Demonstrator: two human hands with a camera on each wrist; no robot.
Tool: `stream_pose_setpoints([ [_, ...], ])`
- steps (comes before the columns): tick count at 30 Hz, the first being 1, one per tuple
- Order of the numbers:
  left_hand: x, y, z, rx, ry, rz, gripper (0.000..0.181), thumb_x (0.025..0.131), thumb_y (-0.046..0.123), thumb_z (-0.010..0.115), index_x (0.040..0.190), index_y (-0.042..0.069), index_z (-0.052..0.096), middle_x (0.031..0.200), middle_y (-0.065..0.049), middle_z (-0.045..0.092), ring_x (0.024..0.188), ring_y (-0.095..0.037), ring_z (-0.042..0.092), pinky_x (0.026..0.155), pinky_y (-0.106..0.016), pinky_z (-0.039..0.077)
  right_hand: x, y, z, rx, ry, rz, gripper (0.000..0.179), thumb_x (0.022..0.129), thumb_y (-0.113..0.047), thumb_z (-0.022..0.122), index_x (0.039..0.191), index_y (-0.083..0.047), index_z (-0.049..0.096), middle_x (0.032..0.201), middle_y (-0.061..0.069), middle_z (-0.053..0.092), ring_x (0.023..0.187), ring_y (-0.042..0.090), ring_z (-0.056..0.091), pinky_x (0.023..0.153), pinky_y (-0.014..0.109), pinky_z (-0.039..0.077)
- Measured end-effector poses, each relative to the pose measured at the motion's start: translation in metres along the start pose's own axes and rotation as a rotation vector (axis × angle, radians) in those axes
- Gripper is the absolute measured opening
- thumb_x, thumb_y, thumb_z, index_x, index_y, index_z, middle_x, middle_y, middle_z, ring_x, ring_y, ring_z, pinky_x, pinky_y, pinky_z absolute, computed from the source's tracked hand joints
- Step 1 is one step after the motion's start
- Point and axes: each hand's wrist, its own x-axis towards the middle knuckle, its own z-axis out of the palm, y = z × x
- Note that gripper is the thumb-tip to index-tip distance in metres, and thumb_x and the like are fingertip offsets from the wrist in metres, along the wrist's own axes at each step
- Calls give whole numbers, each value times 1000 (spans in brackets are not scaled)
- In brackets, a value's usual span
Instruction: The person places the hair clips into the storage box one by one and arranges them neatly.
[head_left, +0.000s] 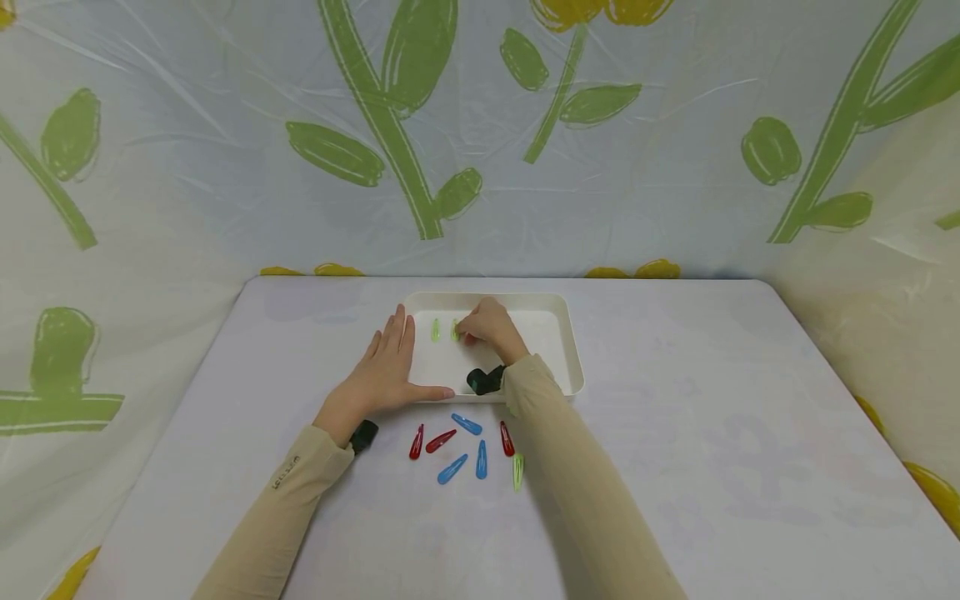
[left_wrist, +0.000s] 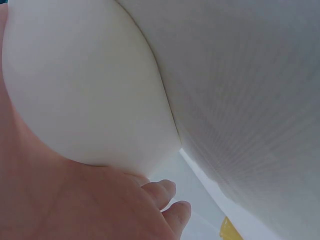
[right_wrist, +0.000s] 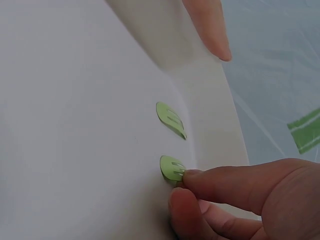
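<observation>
A white tray [head_left: 540, 342] lies at the back of the table. My left hand [head_left: 382, 367] rests along its left side with fingers straight, the thumb lying along the front rim. In the left wrist view the tray's pale wall [left_wrist: 90, 85] fills much of the picture beside the palm. Over the tray, my right hand [head_left: 491, 329] pinches the narrow end of a green hair clip [right_wrist: 172, 168] between thumb and index finger, the clip at the tray floor. A second green hair clip [right_wrist: 171, 120] lies beside it, toward the tray's left wall.
In front of the tray lie three red hair clips [head_left: 416, 442], three blue hair clips [head_left: 482, 459] and one green hair clip [head_left: 517, 472]. The table [head_left: 712, 417] extends to both sides. A leaf-patterned curtain [head_left: 630, 192] hangs behind it.
</observation>
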Motion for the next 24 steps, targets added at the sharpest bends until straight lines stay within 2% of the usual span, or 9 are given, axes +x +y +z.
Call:
stream_pose_setpoints([
  [4, 0, 0, 0, -7, -2, -2, 142, 69, 91, 53, 156, -4, -6, 161, -17, -23, 150, -34, -10, 120, -54, 6, -1, 2, 0, 36, 1, -16, 18, 85, -10, 72, 75, 5, 73, 55, 5, 60, 58, 16, 48, 55, 26, 35],
  [15, -1, 1, -1, -17, 3, 6, 142, 69, 90, 55, 155, -5, -5, 161, -17, -22, 150, -34, -11, 120, -55, 5, 5, 9, 0, 20, 9, -32, 20, 85, -13, 72, 69, 0, 71, 53, 3, 59, 59, 15, 47, 56, 25, 35],
  [24, -1, 2, -2, -13, 0, -2, 142, 69, 90, 55, 156, -4, -5, 162, -18, -21, 150, -34, -10, 120, -54, 6, 8, 12, -1, 44, -17, -24, 28, 86, -16, 73, 63, -3, 66, 54, 2, 59, 56, 14, 44, 54, 25, 33],
])
